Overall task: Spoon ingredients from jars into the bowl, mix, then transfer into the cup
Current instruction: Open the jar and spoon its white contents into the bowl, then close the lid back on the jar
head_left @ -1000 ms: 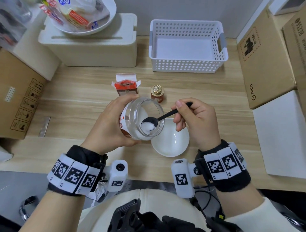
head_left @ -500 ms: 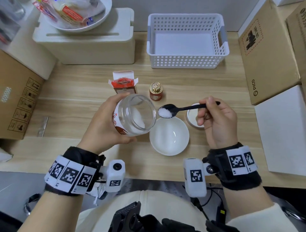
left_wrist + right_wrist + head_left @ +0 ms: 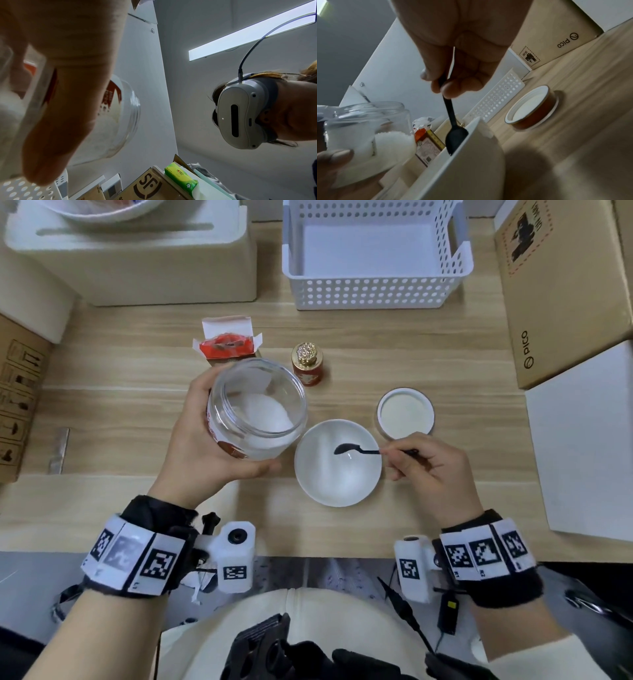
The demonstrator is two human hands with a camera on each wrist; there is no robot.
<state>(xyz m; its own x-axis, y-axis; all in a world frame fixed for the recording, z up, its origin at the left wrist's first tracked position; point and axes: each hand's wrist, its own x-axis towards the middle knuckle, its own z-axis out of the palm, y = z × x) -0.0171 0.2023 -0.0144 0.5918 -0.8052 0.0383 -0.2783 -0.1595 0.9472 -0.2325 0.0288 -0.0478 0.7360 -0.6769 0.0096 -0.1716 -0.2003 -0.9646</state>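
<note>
Black spoon [image 3: 356,449] pinched in R hand [image 3: 433,470], tip over bowl [image 3: 337,463]; L hand [image 3: 202,453] grips jar [image 3: 255,412].

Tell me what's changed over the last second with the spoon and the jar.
The right hand drew the black spoon out of the jar with a heap of white granules, carried it right and lowered it into the white bowl; the spoon's bowl now looks empty. The left hand still grips the tilted jar. The jar lid, small red bottle and basket stayed put.
</note>
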